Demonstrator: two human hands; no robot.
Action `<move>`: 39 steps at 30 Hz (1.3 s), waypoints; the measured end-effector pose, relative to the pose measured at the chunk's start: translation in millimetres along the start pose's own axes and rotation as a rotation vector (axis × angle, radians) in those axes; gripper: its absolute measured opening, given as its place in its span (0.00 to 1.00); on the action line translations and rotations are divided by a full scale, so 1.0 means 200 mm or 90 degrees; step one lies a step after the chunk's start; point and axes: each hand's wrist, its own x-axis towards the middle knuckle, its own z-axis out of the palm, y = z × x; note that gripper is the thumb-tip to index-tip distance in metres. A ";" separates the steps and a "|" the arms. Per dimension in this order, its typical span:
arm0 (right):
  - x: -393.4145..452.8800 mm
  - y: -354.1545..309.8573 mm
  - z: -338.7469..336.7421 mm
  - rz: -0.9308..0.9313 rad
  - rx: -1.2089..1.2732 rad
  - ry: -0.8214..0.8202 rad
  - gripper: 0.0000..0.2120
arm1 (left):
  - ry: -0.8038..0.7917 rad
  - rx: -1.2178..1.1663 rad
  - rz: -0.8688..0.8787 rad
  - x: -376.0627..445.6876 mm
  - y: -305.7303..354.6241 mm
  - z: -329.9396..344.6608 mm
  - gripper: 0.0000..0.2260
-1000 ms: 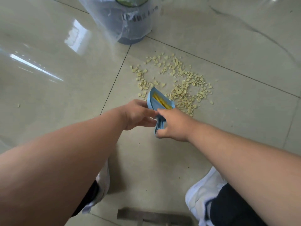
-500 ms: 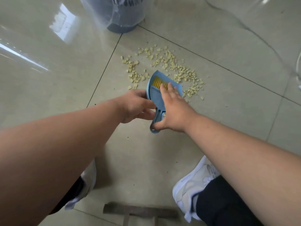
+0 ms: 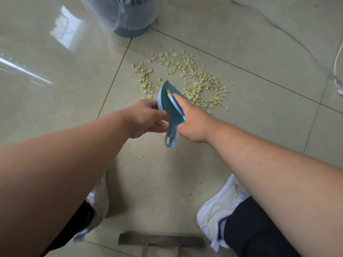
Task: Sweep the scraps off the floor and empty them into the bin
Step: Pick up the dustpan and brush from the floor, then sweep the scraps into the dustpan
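Observation:
Pale yellow scraps [image 3: 187, 78] lie scattered on the glossy tiled floor [image 3: 55, 75], in front of a grey-blue bin [image 3: 128, 17] lined with a clear plastic bag at the top. A small blue dustpan [image 3: 167, 106] is held tilted on edge just short of the scraps, its looped handle pointing toward me. My left hand [image 3: 146, 117] grips the pan's left side. My right hand [image 3: 193, 121] closes on the blue brush with yellow bristles [image 3: 173, 99] that sits in the pan; most of the brush is hidden by the hand.
My two white shoes [image 3: 219, 210] stand on the floor below the arms. A wooden stool top [image 3: 159, 242] shows at the bottom edge. A white cable [image 3: 336, 62] runs along the right edge.
The pan has turned more onto its edge, so less of its inside shows. My right hand has shifted along the brush. The view has tilted, and the bin sits further up.

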 end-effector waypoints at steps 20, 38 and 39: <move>0.06 0.18 -0.42 0.234 0.432 0.493 0.16 | 0.175 0.076 -0.016 0.00 0.12 -0.41 0.14; 0.03 0.48 -0.50 0.302 -0.072 0.522 0.20 | 0.213 0.229 -0.164 -0.16 -0.14 -0.93 0.08; 0.04 0.48 -0.50 0.299 -0.079 0.522 0.21 | 0.224 0.248 -0.162 -0.16 -0.13 -0.91 0.07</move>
